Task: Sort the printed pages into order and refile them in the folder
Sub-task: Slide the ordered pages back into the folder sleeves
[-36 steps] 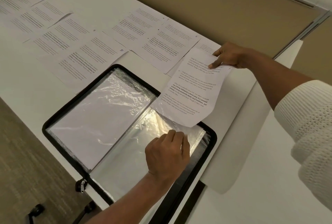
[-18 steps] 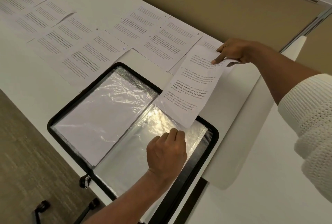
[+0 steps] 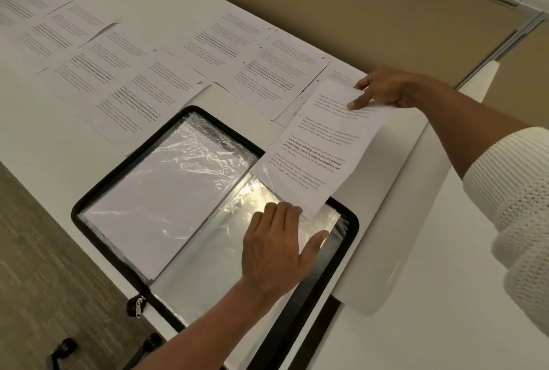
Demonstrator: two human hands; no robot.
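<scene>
Pinches the top edge of the page (image 3: 320,146) between thumb and forefinger of the right hand (image 3: 386,90), held high and far out, probably to hang the sheet at a slant and aim its bottom edge downward. Presses the left hand (image 3: 276,248) flat, fingers straight and close together, thumb splayed wide, gripping nothing, on the clear sleeve (image 3: 208,274) just below that bottom edge; likely pins the film to stop it sliding or bunching at the mouth. Has the page's lower corner at the sleeve's opening, over the right half of the folder (image 3: 352,236); cannot tell whether under the film yet or only on top. Works over the folder opened flat near the edge of the table (image 3: 401,250), a filled sleeve (image 3: 166,191) on its left half. Leaves the other pages (image 3: 133,96) spread face up in rows behind, apparently for reading the numbers and picking the next in order. Calls next for a gentle straight slide, to avoid a crumpled corner.
</scene>
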